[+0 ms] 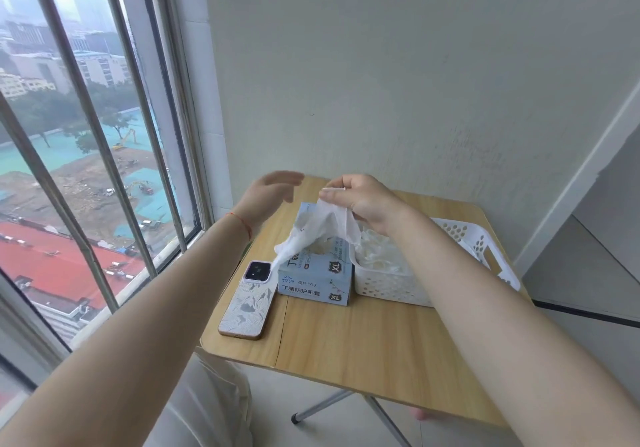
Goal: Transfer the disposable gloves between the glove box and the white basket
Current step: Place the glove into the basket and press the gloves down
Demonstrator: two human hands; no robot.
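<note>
Gloves [377,256] fill the white basket [388,287] on the bench [363,335]; one glove [322,228] hangs limp over the glove box [317,273], pinched by right hand [363,200] fingers [332,194]. Thin, light and floppy, probably clingy, so hold its cuff. Left hand [268,192] hovers with relaxed fingers.

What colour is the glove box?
Light blue, with dark lettering and black XL badges; the glove box shows best in the head view.
</note>
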